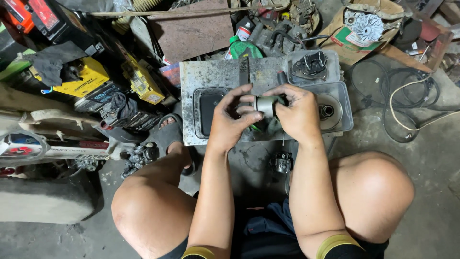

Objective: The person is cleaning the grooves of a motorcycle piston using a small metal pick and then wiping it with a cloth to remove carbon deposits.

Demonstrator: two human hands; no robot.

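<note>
While both hands meet above the near edge of the grey metal plate [211, 72], the left hand [229, 121] and right hand [298, 115] pinch a small grey cylindrical part [266, 104] between their fingertips. Clear plastic trays [341, 103] occupy the plate's right edge.

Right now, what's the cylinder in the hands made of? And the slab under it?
Cylinder: looks like bare metal, dull silver-grey sheen, held between left hand and right hand. Slab: probably metal plate, grey, blotchy and stained; could be painted board.
</note>
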